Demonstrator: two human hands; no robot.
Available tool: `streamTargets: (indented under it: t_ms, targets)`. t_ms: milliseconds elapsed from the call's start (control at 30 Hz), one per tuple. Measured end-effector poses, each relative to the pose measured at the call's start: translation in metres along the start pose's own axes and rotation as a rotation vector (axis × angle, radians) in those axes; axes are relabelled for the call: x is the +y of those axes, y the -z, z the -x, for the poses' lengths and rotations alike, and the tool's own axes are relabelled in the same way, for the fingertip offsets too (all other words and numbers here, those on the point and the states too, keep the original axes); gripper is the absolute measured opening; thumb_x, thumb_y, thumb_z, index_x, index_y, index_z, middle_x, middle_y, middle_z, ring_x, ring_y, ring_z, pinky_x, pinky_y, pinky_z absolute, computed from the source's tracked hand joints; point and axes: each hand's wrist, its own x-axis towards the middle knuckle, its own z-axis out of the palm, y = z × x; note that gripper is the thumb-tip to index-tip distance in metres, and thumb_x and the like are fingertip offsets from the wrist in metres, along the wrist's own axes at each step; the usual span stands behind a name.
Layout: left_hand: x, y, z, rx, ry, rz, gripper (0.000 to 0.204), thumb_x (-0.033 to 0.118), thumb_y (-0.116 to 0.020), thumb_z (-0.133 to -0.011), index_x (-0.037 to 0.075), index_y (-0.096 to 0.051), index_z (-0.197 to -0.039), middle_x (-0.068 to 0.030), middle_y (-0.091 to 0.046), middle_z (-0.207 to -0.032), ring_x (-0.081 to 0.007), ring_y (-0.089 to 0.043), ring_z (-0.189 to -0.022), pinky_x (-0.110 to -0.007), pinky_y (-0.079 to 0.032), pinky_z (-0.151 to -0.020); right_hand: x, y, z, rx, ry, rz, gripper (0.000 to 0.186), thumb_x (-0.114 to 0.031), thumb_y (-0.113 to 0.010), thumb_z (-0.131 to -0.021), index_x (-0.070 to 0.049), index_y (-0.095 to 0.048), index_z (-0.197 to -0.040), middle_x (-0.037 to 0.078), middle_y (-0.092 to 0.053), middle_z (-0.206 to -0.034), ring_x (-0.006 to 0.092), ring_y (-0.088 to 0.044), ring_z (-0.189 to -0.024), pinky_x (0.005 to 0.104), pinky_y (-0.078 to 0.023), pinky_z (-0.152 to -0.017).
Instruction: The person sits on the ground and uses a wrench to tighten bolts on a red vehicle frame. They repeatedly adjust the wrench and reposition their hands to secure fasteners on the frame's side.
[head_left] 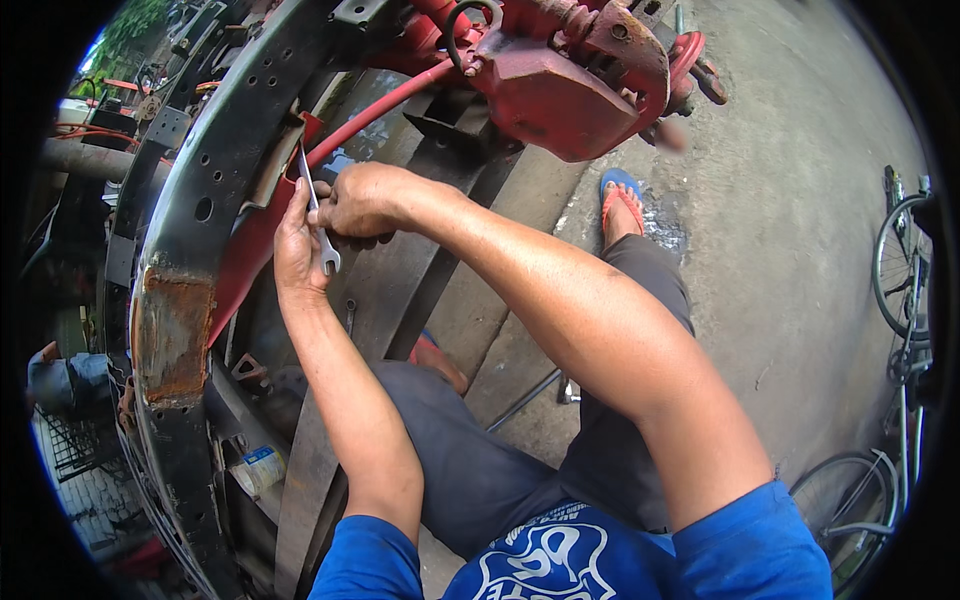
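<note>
Both my hands grip a slim silver wrench point(322, 240) held against the inner side of a black, hole-drilled vehicle frame rail point(215, 150). My left hand point(298, 248) wraps the wrench's lower part, its open-end jaw showing below my fingers. My right hand point(362, 200) closes over the shaft higher up, beside a red hose point(385, 105). The wrench's upper end reaches a red bracket point(300, 140) on the rail; its tip is hidden there.
A large red axle housing point(560, 80) hangs overhead. Stacked grey leaf springs point(420, 270) run under my arms. A rusty patch point(172, 335) marks the rail. A metal rod point(525, 400) lies on concrete. A bicycle point(900, 330) stands right. My feet wear sandals point(620, 195).
</note>
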Motion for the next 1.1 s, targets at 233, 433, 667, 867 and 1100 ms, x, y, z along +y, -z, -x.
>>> streamTargets:
  t_ms: [233,433,667,867,1100]
  targets:
    - [0.009,0.010,0.033,0.053,0.018,-0.356,0.045,0.054,-0.060,-0.099,0.009,-0.061,-0.098,0.0051,-0.048,-0.065,-0.0053,-0.044,-0.053,-0.022,-0.038,-0.049,0.016,-0.008,-0.041,0.424,0.028,-0.674,0.034,-0.031,-0.063,-0.094,0.002,-0.071,-0.098,0.012,-0.073,-0.085,0.0204,-0.070,-0.071,0.0336,-0.055,-0.063]
    - [-0.003,0.013,0.082,0.073,-0.040,-0.381,0.044,0.048,-0.056,-0.102,0.005,-0.062,-0.106,0.0011,-0.054,-0.073,-0.0070,-0.050,-0.058,-0.025,-0.046,-0.056,0.002,-0.040,-0.068,0.664,0.042,-0.646,0.043,-0.031,-0.066,-0.092,0.001,-0.065,-0.122,0.018,-0.072,-0.104,0.0291,-0.070,-0.097,0.0415,-0.054,-0.089]
    - [-0.016,0.030,0.119,0.200,-0.035,-0.490,0.048,0.038,-0.057,-0.104,0.005,-0.053,-0.138,-0.0011,-0.057,-0.081,-0.0094,-0.059,-0.066,-0.026,-0.052,-0.063,-0.017,-0.046,-0.062,0.779,0.083,-0.522,0.034,-0.024,-0.066,-0.088,0.000,-0.068,-0.112,0.026,-0.071,-0.104,0.0409,-0.068,-0.104,0.0464,-0.051,-0.092]
    - [-0.025,0.126,0.149,0.387,0.140,-0.721,0.034,0.026,-0.057,-0.103,0.002,-0.063,-0.126,-0.0029,-0.060,-0.085,-0.0111,-0.062,-0.067,-0.026,-0.052,-0.062,-0.021,-0.040,-0.061,0.731,0.076,-0.554,0.043,-0.022,-0.063,-0.088,0.002,-0.063,-0.123,0.025,-0.073,-0.092,0.0381,-0.072,-0.094,0.0461,-0.053,-0.086]
    - [-0.115,0.262,0.184,0.875,-0.037,-1.020,0.024,0.016,-0.063,-0.096,0.001,-0.066,-0.114,-0.0101,-0.070,-0.084,-0.0216,-0.067,-0.072,-0.035,-0.054,-0.066,-0.021,-0.038,-0.054,0.660,0.106,-0.475,0.031,-0.022,-0.059,-0.096,0.001,-0.061,-0.116,0.032,-0.069,-0.097,0.0473,-0.067,-0.098,0.0536,-0.051,-0.087]
